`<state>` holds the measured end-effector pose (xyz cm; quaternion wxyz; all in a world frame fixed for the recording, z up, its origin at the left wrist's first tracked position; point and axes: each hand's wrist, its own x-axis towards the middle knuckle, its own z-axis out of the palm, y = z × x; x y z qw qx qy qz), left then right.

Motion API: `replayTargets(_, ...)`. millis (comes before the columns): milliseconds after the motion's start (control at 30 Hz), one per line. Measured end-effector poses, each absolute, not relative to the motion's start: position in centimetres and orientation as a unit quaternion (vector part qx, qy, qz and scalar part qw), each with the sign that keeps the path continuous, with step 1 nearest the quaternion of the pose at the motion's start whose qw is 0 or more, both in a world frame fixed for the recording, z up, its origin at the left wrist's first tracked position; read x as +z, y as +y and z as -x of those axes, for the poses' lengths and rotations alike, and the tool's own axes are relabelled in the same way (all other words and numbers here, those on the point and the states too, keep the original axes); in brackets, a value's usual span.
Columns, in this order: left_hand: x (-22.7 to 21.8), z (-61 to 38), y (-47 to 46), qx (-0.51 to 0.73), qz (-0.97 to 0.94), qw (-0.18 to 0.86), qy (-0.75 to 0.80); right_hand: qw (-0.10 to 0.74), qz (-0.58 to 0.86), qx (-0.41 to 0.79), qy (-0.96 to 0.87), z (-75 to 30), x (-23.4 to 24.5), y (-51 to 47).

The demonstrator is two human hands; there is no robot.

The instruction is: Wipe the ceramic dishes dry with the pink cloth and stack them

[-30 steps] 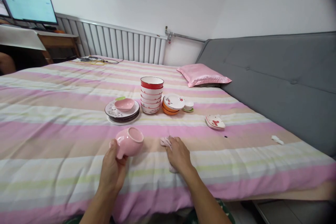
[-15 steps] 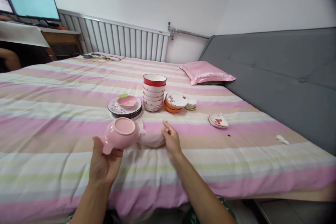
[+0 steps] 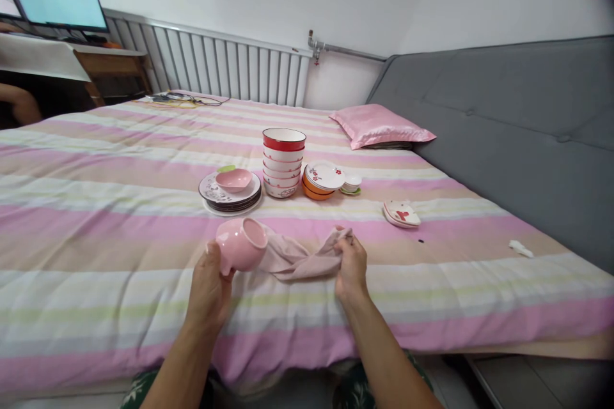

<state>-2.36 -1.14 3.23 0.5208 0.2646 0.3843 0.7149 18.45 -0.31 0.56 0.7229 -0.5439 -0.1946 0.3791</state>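
My left hand (image 3: 211,281) grips a glossy pink bowl (image 3: 237,246) by a small tab-like handle, its round foot turned up and to the right. A pale pink cloth (image 3: 300,262) stretches from beside the bowl to my right hand (image 3: 352,265), whose fingers are closed on its end. Just beyond the bowl, a stack of plates (image 3: 215,192) carries a smaller pink dish (image 3: 233,180). Behind the cloth stands a tall stack of red-and-white bowls (image 3: 283,166). Next to it are orange bowls (image 3: 315,190) topped by white flowered plates (image 3: 326,174).
Small white dishes (image 3: 352,182) and square patterned dishes (image 3: 401,213) sit to the right on the striped bedspread (image 3: 158,223). A white scrap (image 3: 520,248) lies farther right. Behind are a pink pillow (image 3: 381,124), a grey headboard (image 3: 518,108) and cables (image 3: 187,100). A person's leg shows at far left.
My right hand has moved right, drawing the cloth out longer. My left hand has shifted right and turned the bowl so its foot faces more to the right.
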Motion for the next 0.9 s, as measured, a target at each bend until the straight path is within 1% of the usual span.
replayTargets(167, 2.6, 1.8, -1.4, 0.635, -0.443, 0.446, 0.449, 0.749, 0.53, 0.354, -0.181, -18.5, 1.0, -0.6)
replayTargets(367, 1.9, -0.3, -1.3, 0.465, -0.556, 0.506, 0.467, 0.748, 0.519, 0.354, -0.213, -17.7, 1.3, -1.1)
replayTargets(500, 1.8, -1.0, -1.4, 0.468, -0.549, 0.523, 0.455, 0.723, 0.496, 0.387, -0.284, -16.5, 1.1, -1.6)
replayTargets(667, 2.0, -0.7, -1.4, 0.483, -0.533, 0.53, 0.449, 0.682, 0.477, 0.383, -0.401, -15.0, 0.6, -2.2)
replayTargets(767, 2.0, -0.6, -1.3, 0.477, -0.553, 0.519, 0.444, 0.674, 0.478, 0.396, -0.401, -14.5, 0.2, -2.0)
replayTargets(900, 1.8, -0.5, -1.3, 0.471, -0.575, 0.502, 0.443, 0.682, 0.502, 0.389, -0.362, -14.8, -0.2, -1.7)
